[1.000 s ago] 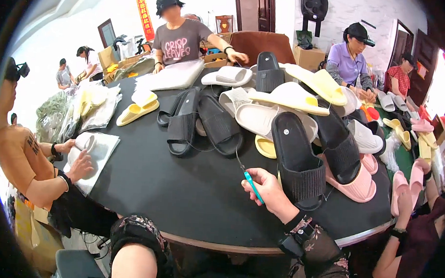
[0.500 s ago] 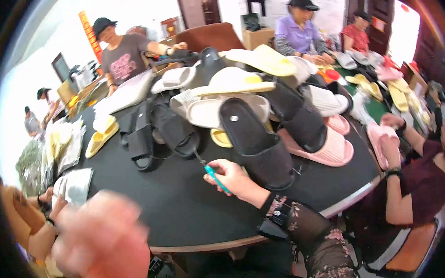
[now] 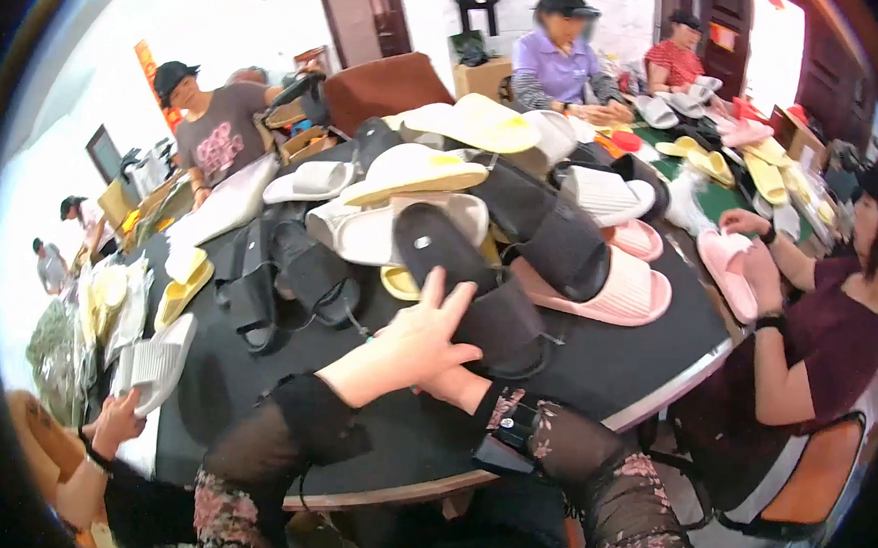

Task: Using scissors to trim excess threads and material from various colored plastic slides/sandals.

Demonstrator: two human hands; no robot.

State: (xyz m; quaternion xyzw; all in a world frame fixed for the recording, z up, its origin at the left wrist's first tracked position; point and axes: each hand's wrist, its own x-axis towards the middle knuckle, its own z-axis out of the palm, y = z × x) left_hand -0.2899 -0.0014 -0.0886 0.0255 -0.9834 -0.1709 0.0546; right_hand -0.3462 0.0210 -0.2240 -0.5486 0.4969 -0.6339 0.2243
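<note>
My left hand [image 3: 397,349] reaches across in front of my right hand with its fingers spread, over the edge of a black slide slipper [image 3: 498,321]; I cannot tell whether they touch it. Half hidden beneath it, my right hand [image 3: 457,386] is closed on a slim teal-handled tool with a thin metal tip [image 3: 358,326]. Most of the handle is covered by my left hand. Left of the tip lies a pair of black slippers [image 3: 314,269]. Behind is a pile of slippers, with a cream and yellow one [image 3: 414,172] on top and a pink one [image 3: 610,291] at the right.
The dark round table [image 3: 392,458] has a pale edge. A co-worker's hand at the left holds a light grey slipper [image 3: 156,364]. At the right, a person in a dark red top handles a pink slipper [image 3: 728,272]. More people sit or stand beyond the pile.
My left hand has swung from the lower left to the black slipper, crossing my right hand. The view has shifted slightly right. The co-worker at the left has raised a grey slipper.
</note>
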